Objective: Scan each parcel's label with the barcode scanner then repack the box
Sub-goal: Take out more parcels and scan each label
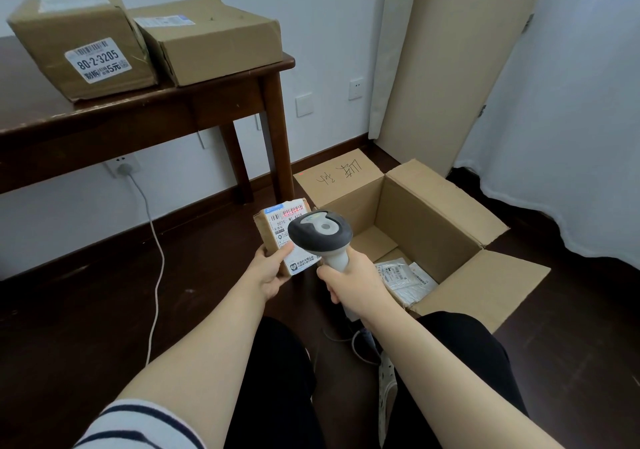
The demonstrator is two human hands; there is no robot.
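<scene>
My left hand (272, 272) holds a small brown parcel (273, 232) upright, its white label facing me. A red scan line glows across the barcode at the label's top. My right hand (353, 284) grips the handle of a grey and white barcode scanner (320, 234), whose head points at that label and covers part of it. To the right, a large open cardboard box (426, 220) stands on the floor with a white bagged parcel (405, 280) lying in its near corner.
Two more brown parcels (86, 43) (211, 38) sit on a dark wooden table (138, 113) at the upper left. A white cable (156, 275) runs from a wall socket across the dark floor. A tall flat carton (457, 78) leans on the wall behind the box.
</scene>
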